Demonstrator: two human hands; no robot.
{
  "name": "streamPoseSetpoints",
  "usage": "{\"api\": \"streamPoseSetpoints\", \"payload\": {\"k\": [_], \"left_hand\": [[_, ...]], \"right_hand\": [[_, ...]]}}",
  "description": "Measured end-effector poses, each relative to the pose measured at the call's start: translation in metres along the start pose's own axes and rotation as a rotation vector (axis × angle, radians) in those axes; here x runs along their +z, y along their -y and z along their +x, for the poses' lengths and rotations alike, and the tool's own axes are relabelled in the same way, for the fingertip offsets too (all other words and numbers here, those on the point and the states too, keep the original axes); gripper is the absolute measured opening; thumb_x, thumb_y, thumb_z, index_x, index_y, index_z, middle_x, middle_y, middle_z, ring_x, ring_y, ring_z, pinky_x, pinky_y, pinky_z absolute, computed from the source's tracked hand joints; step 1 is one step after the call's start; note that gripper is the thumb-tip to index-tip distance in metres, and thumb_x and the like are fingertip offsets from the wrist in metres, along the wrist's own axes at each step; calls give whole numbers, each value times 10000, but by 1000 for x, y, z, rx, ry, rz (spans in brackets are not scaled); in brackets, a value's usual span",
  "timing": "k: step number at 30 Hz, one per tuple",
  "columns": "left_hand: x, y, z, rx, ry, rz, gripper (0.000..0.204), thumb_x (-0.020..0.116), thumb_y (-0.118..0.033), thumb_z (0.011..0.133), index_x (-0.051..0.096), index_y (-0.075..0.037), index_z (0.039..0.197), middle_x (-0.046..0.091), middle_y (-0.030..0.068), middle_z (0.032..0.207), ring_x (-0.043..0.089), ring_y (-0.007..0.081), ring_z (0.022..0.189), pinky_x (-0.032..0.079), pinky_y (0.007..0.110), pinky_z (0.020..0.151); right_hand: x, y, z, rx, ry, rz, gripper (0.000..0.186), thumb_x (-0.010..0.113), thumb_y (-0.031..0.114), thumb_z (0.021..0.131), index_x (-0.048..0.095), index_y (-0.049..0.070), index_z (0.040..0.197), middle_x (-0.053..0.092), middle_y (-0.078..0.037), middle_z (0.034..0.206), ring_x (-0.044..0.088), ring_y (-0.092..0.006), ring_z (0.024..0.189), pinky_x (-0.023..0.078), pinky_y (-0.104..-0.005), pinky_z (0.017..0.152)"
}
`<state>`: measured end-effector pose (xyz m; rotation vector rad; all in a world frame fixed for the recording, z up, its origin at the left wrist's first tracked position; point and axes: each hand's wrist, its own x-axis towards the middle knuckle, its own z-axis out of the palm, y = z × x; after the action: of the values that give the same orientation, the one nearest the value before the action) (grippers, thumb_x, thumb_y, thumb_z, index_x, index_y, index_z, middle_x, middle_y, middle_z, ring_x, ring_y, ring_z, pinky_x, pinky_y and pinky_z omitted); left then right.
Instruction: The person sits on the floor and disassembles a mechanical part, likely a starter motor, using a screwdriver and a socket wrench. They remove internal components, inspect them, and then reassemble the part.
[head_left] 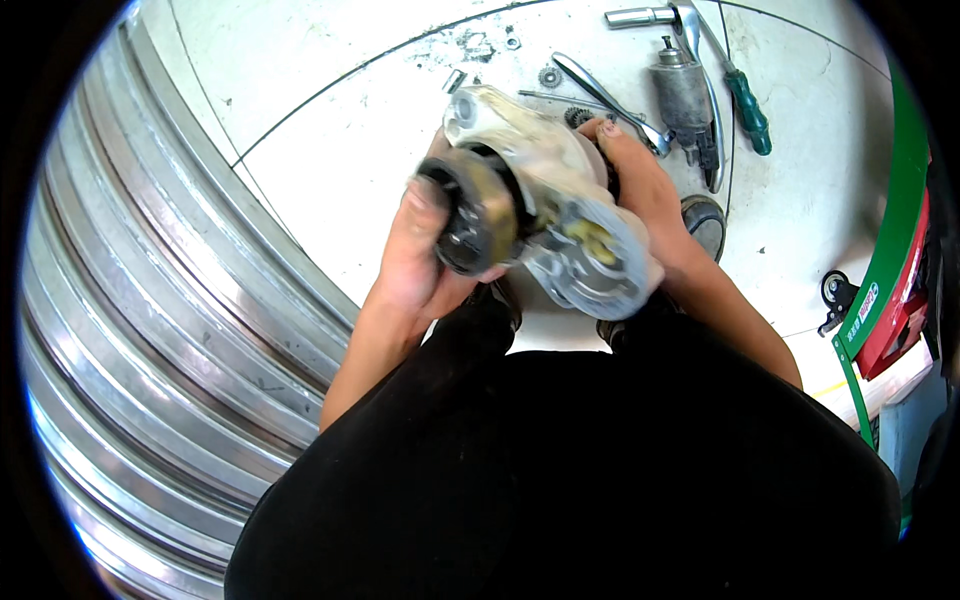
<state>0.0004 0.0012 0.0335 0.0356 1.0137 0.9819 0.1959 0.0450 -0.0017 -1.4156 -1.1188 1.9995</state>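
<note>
Between my two hands is a pale cast-metal housing (520, 135), which looks like part of a starter motor; its edges are smeared by motion. My left hand (410, 250) grips a short dark cylinder (480, 210) with a brownish band, its thumb along the near rim. Whether this cylinder is joined to the housing I cannot tell. Wrapped round the housing's right side is my right hand (645, 185), thumb on top and some fingers hidden. The housing's round open end (595, 260) points toward me and shows yellowish grease inside.
On the pale floor lie a grey cylindrical solenoid (682, 95), a green-handled screwdriver (748, 110), a ratchet wrench (610, 100), a socket (640, 17) and small gears (549, 77). Ribbed metal (170, 290) fills the left side. A green curved frame (895, 220) stands at right.
</note>
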Motion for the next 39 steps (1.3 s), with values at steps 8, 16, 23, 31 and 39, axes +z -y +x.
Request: {"api": "streamPoseSetpoints", "payload": {"k": [8, 16, 23, 31, 39], "left_hand": [[19, -19, 7, -18, -1, 370, 999, 651, -645, 790, 221, -57, 1475, 517, 177, 1222, 618, 243, 999, 583, 322, 583], [19, -19, 13, 312, 73, 1134, 683, 567, -493, 897, 364, -115, 1428, 550, 249, 1210, 517, 383, 1208, 409, 424, 1024], [25, -29, 11, 471, 56, 1176, 867, 899, -164, 501, 549, -55, 1287, 526, 113, 1271, 526, 247, 1202, 447, 403, 1016], [19, -40, 7, 601, 169, 1158, 768, 842, -127, 525, 592, -34, 1245, 523, 145, 1238, 546, 268, 1165, 446, 400, 1020], [26, -49, 8, 501, 242, 1252, 759, 783, -153, 564, 580, -55, 1289, 495, 121, 1191, 517, 263, 1178, 446, 385, 1014]], "right_hand": [[-10, 17, -11, 240, 189, 455, 588, 180, 446, 1041, 334, 31, 1428, 491, -179, 1323, 538, -229, 1178, 458, -365, 987], [-19, 16, -17, 359, 316, 725, 662, 250, 514, 1005, 209, 81, 1505, 414, -172, 1428, 486, -267, 1278, 488, -438, 994], [-14, 32, -16, 359, 164, 632, 707, 264, 576, 986, 237, 85, 1494, 454, -167, 1385, 551, -276, 1206, 571, -424, 860], [-23, 45, -16, 363, 314, 670, 699, 231, 557, 995, 224, 64, 1490, 467, -190, 1365, 587, -267, 1153, 611, -412, 776], [-26, 43, -23, 391, 331, 742, 673, 177, 529, 1007, 215, 61, 1489, 482, -205, 1343, 624, -271, 1091, 624, -385, 712]]}}
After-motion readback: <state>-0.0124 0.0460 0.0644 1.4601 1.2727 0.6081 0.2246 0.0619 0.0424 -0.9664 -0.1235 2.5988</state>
